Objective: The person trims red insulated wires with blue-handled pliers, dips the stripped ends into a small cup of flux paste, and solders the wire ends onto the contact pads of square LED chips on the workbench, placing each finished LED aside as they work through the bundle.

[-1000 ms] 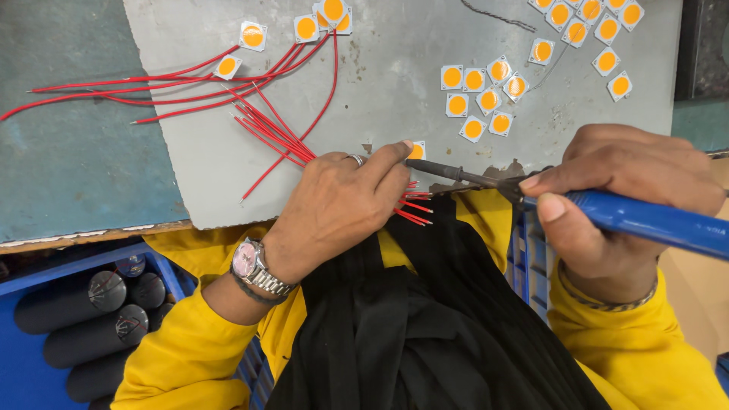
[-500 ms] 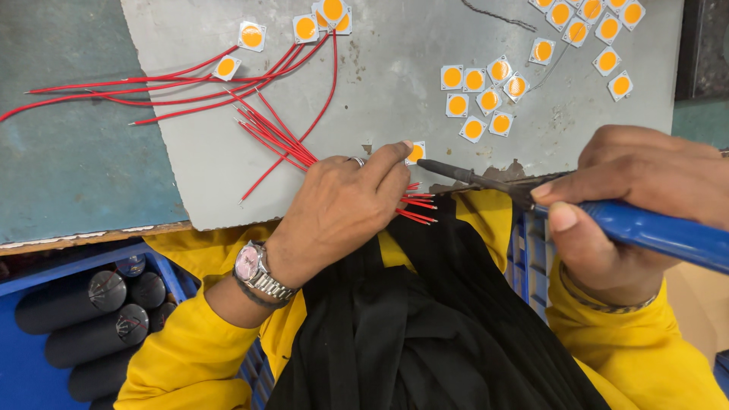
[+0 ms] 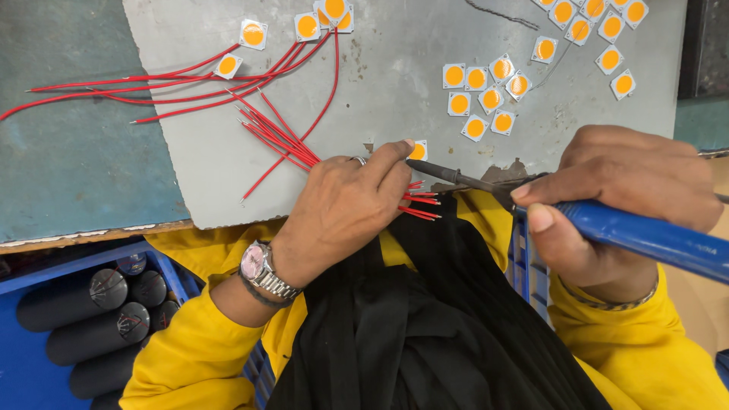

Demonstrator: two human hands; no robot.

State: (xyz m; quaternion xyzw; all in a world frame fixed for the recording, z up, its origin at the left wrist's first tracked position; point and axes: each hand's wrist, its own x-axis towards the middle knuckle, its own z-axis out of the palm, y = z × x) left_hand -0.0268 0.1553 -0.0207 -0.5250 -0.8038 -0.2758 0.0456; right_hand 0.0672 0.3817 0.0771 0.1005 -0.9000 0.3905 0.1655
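A teal workbench (image 3: pixel 68 167) carries a grey mat (image 3: pixel 395 83), and on that mat red wires (image 3: pixel 281 129) fan across its left half while square yellow-centred chips (image 3: pixel 478 95) lie scattered over its right half and along its top edge.

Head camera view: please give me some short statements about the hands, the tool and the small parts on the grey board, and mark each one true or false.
1. The right hand holds a blue-handled soldering iron. True.
2. The left hand rests on a bundle of thin red wires. True.
3. The left wrist is bare. False: it wears a silver metal wristwatch.
4. The square yellow-centred chips are stacked in a blue tray. False: they lie spread flat on the grey board.
5. Black cylinders lie in a blue plastic crate at lower left. True.
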